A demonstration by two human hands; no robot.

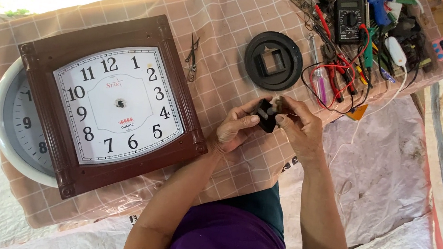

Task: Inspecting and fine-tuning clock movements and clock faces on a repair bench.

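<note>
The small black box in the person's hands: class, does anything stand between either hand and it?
Nothing visible does. The left hand and the right hand both grip the small black box directly, fingers on it, above the checked cloth. The brown square clock lies apart, to the left.

The square clock (107, 103) has a glossy brown frame that looks like moulded plastic and a smooth white face. The round clock (14, 117) beneath it has a smooth pale plastic rim. The tablecloth (228, 14) is matt checked cloth, slightly creased. The black ring (273, 61) looks like matt plastic. The tweezers (192, 57) are dull metal. The small black block (266, 114) between both hands looks like matt plastic.
</note>
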